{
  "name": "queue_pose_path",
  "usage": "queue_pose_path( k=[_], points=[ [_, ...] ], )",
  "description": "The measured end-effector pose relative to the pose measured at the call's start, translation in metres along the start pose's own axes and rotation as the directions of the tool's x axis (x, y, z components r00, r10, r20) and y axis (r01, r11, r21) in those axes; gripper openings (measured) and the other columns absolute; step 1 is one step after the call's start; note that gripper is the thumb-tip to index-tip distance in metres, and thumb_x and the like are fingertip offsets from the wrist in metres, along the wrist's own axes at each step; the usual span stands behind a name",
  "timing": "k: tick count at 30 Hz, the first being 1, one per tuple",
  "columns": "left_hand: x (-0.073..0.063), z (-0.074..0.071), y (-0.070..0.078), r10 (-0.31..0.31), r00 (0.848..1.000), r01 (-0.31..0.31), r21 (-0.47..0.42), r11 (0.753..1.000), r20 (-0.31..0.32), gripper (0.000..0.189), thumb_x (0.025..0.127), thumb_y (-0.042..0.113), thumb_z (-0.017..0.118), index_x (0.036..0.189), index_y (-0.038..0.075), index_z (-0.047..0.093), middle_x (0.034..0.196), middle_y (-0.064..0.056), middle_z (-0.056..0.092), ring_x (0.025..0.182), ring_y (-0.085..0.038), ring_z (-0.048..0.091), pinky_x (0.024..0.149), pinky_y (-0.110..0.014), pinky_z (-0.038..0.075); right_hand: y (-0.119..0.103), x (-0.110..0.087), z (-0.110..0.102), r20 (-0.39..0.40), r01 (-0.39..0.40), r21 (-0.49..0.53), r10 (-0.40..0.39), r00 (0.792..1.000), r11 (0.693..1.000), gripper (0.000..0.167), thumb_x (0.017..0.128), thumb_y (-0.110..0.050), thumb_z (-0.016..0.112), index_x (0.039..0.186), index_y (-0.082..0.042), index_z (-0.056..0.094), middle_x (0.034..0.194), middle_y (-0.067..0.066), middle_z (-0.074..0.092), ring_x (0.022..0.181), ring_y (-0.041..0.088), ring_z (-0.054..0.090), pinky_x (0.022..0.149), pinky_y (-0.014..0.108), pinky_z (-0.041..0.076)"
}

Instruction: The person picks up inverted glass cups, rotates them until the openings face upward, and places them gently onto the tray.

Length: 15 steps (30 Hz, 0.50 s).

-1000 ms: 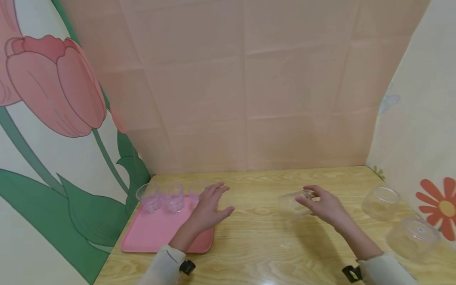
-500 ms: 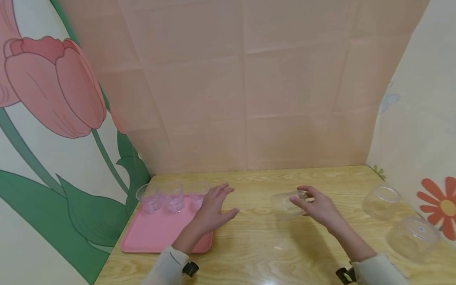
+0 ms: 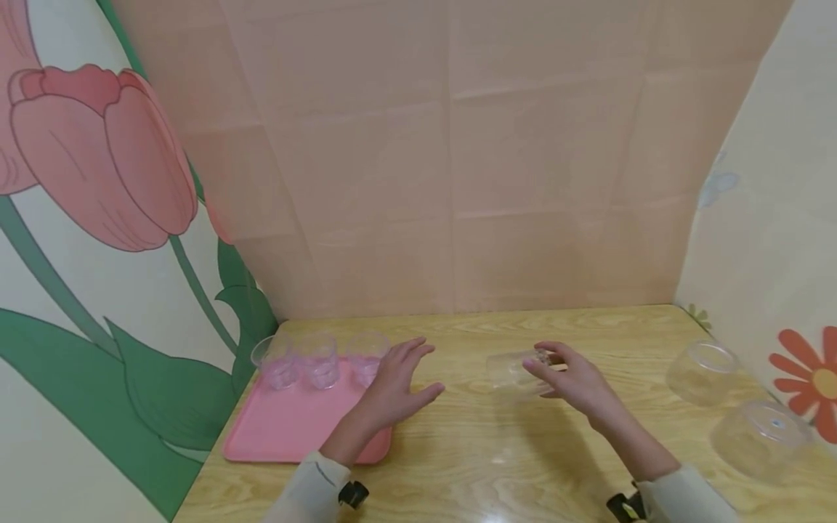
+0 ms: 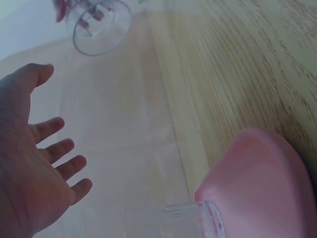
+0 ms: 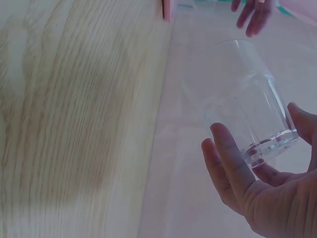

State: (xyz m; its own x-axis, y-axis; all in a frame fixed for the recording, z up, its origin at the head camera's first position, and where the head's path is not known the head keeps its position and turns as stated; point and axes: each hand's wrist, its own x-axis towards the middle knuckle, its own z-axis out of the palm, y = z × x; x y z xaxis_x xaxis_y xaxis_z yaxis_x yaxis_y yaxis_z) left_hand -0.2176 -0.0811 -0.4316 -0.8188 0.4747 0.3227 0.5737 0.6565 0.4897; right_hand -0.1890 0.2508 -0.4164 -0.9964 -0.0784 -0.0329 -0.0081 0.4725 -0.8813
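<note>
My right hand [image 3: 575, 378] grips a clear cup [image 5: 242, 99] by its thick base, above the table. The cup lies on its side in the air, its mouth facing left toward my other hand. My left hand [image 3: 392, 388] is held with fingers spread and nothing in them, over the right part of a pink tray [image 3: 294, 432]. Along the tray's back stand three clear cups [image 3: 320, 367] in a row, mouths up; the rightmost cup [image 3: 366, 363] is partly behind my left hand. In the left wrist view, the cup base [image 4: 213, 218] of one shows beside the tray.
Two clear cups stand upside down on the right of the wooden table [image 3: 458, 465]: a farther cup [image 3: 701, 372] and a nearer cup [image 3: 760, 439]. A pink cloth backdrop [image 3: 451, 160] rises behind the table. Painted walls close off both sides.
My right hand has carried the cup to the left, toward my left hand. My left hand has shifted slightly right. The cups on the tray and at the right stay put.
</note>
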Motion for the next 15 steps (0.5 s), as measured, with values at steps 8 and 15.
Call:
queue_pose_path(
  k=[8, 15],
  points=[
    [0.0, 0.001, 0.003, 0.022, 1.0, -0.022, -0.044, 0.999, 0.002, 0.069, 0.095, 0.053, 0.064, 0.152, 0.018, 0.043, 0.161, -0.006, 0.035, 0.148, -0.03, 0.03, 0.112, -0.061, 0.035, -0.006, 0.001, 0.01, 0.02, -0.024, 0.086, 0.022, 1.0, 0.996, 0.075, 0.096, -0.046, 0.067, 0.151, -0.003, 0.039, 0.143, 0.032, 0.039, 0.098, 0.029, 0.07, 0.084, 0.04, 0.06],
    [0.003, 0.003, 0.009, 0.031, 1.0, -0.031, -0.081, 0.996, 0.0, 0.07, 0.096, 0.051, 0.064, 0.153, 0.017, 0.042, 0.162, -0.005, 0.034, 0.149, -0.026, 0.03, 0.114, -0.056, 0.036, -0.012, 0.004, 0.02, 0.028, -0.031, 0.159, 0.027, 0.999, 0.987, 0.072, 0.096, -0.042, 0.069, 0.15, -0.003, 0.041, 0.143, 0.031, 0.038, 0.102, 0.029, 0.068, 0.083, 0.038, 0.061]
  ],
)
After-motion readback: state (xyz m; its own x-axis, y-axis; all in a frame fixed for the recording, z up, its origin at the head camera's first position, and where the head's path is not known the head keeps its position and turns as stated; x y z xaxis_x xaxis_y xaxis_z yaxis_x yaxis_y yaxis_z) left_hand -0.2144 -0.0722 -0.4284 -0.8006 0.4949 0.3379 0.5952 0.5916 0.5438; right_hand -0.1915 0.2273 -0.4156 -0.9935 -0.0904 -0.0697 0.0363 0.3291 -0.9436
